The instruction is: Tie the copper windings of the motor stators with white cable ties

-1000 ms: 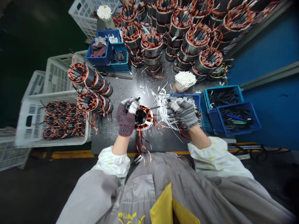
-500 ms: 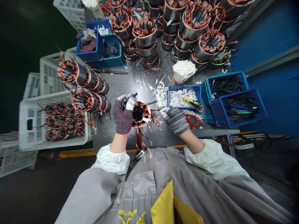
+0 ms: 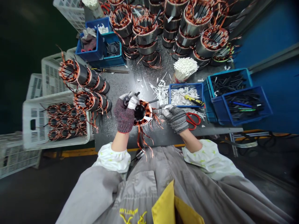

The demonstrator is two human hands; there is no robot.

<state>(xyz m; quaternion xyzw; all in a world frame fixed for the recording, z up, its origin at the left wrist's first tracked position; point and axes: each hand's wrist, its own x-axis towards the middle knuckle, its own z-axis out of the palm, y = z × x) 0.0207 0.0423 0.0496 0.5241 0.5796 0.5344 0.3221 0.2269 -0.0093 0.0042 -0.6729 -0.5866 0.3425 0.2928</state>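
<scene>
A motor stator (image 3: 148,118) with copper windings stands at the table's front, its loose wire leads (image 3: 142,140) hanging over the edge. My left hand (image 3: 126,113), in a dark purple knitted glove with whitish fingertips, is closed on the stator's left rim. A short black piece (image 3: 137,94) sticks out by its fingers. My right hand (image 3: 174,117), in a grey striped glove, is pinched closed right of the stator. A thin wire lead runs from the windings to its fingertips; the exact grip is hard to see. A black sleeve (image 3: 153,101) points out from the stator's upper right.
Stacked stators (image 3: 146,37) fill the back; more lie at left beside a white crate (image 3: 35,137). Near my right hand are a blue tray (image 3: 169,95) of white scraps, a yellow screwdriver (image 3: 193,100), red scissors (image 3: 195,120), white sticks (image 3: 185,67) and blue bins (image 3: 216,110).
My right hand's fingertips shift very slightly near the stator. The whole view drifts a little; both hands otherwise keep their places and grips.
</scene>
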